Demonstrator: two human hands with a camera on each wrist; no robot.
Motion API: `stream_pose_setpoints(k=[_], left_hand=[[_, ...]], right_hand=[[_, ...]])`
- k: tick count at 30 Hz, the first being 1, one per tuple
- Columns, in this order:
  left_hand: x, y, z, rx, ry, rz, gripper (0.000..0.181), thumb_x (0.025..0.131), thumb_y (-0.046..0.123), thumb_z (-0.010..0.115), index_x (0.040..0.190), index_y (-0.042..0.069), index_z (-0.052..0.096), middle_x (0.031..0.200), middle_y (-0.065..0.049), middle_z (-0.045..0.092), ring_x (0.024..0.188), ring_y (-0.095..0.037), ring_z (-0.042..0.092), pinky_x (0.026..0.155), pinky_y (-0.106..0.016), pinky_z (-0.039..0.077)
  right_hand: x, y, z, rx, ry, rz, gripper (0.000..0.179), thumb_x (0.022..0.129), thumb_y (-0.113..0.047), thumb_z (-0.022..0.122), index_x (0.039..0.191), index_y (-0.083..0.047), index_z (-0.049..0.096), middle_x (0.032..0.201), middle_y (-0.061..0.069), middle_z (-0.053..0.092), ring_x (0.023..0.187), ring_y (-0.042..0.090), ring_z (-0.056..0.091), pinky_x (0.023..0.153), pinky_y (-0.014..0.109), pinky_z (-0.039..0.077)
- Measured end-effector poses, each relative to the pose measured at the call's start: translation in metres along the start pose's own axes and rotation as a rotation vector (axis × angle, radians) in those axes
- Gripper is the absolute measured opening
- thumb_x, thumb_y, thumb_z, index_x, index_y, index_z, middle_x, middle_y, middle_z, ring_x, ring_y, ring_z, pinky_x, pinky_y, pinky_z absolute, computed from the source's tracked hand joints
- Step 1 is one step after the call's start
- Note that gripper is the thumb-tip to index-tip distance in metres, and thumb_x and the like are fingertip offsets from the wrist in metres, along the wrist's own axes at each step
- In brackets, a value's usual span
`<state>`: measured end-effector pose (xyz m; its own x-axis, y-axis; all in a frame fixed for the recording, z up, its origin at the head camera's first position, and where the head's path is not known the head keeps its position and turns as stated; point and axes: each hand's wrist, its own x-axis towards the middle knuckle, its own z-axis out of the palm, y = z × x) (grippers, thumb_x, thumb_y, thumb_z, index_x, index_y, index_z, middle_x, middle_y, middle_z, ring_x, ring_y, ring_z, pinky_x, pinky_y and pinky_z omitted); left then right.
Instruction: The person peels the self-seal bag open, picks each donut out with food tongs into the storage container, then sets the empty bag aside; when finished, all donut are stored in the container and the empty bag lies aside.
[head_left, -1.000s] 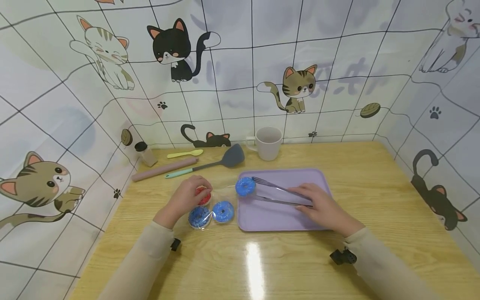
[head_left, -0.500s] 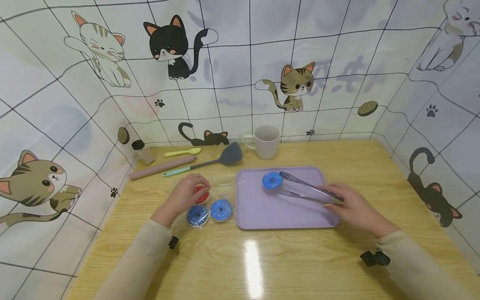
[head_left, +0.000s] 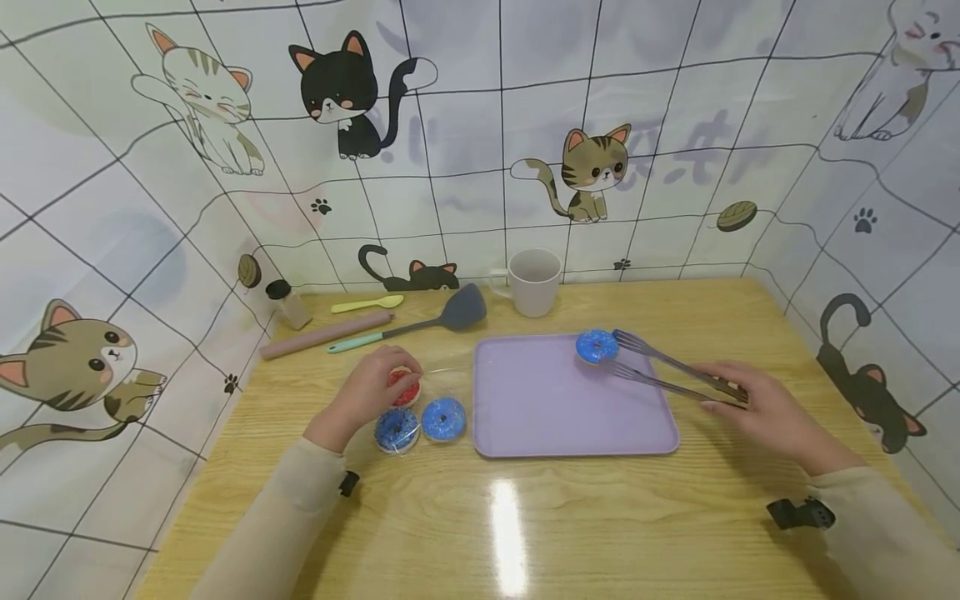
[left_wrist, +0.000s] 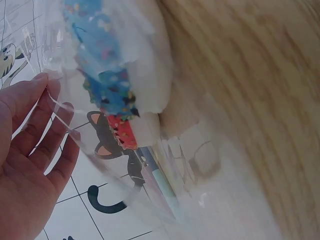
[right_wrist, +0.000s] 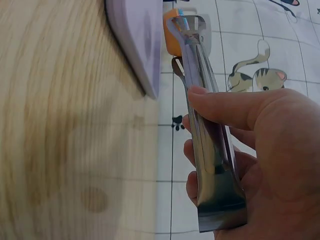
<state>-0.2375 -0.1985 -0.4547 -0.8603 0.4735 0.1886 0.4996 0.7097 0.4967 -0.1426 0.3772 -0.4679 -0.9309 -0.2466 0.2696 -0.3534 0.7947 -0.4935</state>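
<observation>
My left hand (head_left: pixel 362 393) pinches the edge of a clear plastic bag (left_wrist: pixel 202 212) between thumb and fingers. Inside it sit a red-iced donut (head_left: pixel 406 389), partly behind my fingers, a dark blue donut (head_left: pixel 396 431) and a light blue one (head_left: pixel 442 410). In my right hand (head_left: pixel 772 417) is a pair of metal tongs (right_wrist: pixel 210 150), gripped around both arms. Their slotted tips hold another blue sprinkled donut (head_left: pixel 588 343) over the back right part of the lilac tray (head_left: pixel 555 408). The right wrist view shows that donut's orange-brown side (right_wrist: pixel 172 37) behind the tips.
Behind the bag lie a spatula (head_left: pixel 461 308), a rolling pin (head_left: pixel 326 335) and a yellow spoon (head_left: pixel 367 304). A shaker (head_left: pixel 291 308) stands at the back left corner, a mug (head_left: pixel 535 283) at the back wall. Cat-printed sheeting encloses the wooden table (head_left: pixel 420 517).
My right hand, the tongs and the blue donut have moved right, from the tray's left edge to its back right. My left hand stays at the bag.
</observation>
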Motion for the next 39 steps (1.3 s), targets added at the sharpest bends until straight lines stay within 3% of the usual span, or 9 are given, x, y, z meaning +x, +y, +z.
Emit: stream_pose_setpoints(k=[6, 16, 22, 30, 39], left_hand=[[0.001, 0.004, 0.000, 0.001, 0.006, 0.011, 0.006, 0.096, 0.013, 0.075, 0.100, 0.010, 0.077, 0.109, -0.005, 0.073, 0.113, -0.029, 0.065, 0.102, -0.052, 0.052], [0.004, 0.007, 0.005, 0.006, 0.005, 0.037, 0.008, 0.094, 0.012, 0.076, 0.100, 0.008, 0.077, 0.106, -0.006, 0.073, 0.110, -0.030, 0.065, 0.100, -0.051, 0.053], [0.003, 0.006, 0.002, 0.014, 0.023, 0.042, 0.006, 0.094, 0.010, 0.076, 0.099, 0.008, 0.077, 0.103, -0.005, 0.074, 0.109, -0.030, 0.065, 0.100, -0.052, 0.052], [-0.004, 0.004, 0.002, 0.015, 0.008, 0.007, 0.007, 0.095, 0.013, 0.076, 0.101, 0.009, 0.077, 0.104, -0.005, 0.074, 0.107, -0.029, 0.065, 0.098, -0.051, 0.054], [-0.001, 0.005, 0.001, 0.003, 0.008, 0.020, 0.007, 0.095, 0.011, 0.076, 0.100, 0.008, 0.077, 0.105, -0.005, 0.074, 0.109, -0.030, 0.065, 0.099, -0.052, 0.053]], right_hand=[[-0.006, 0.016, -0.001, 0.004, -0.004, 0.005, 0.053, 0.089, -0.011, 0.082, 0.139, -0.017, 0.066, 0.126, 0.009, 0.067, 0.089, -0.002, 0.048, 0.063, 0.023, 0.038], [-0.013, 0.027, -0.002, -0.030, 0.004, 0.001, 0.053, 0.087, -0.011, 0.084, 0.137, -0.014, 0.067, 0.123, 0.012, 0.069, 0.096, -0.010, 0.049, 0.067, 0.019, 0.043], [-0.010, 0.031, 0.002, -0.018, -0.010, -0.016, 0.053, 0.088, -0.011, 0.083, 0.138, -0.010, 0.065, 0.125, 0.016, 0.068, 0.095, -0.003, 0.052, 0.066, 0.020, 0.041], [-0.012, 0.024, 0.002, -0.031, 0.003, 0.029, 0.059, 0.087, -0.016, 0.085, 0.141, -0.014, 0.063, 0.130, 0.016, 0.066, 0.105, -0.015, 0.045, 0.074, 0.017, 0.044], [-0.006, -0.005, 0.012, -0.020, 0.049, -0.066, 0.064, 0.080, -0.009, 0.089, 0.138, -0.018, 0.066, 0.128, 0.008, 0.068, 0.111, -0.001, 0.052, 0.083, 0.011, 0.043]])
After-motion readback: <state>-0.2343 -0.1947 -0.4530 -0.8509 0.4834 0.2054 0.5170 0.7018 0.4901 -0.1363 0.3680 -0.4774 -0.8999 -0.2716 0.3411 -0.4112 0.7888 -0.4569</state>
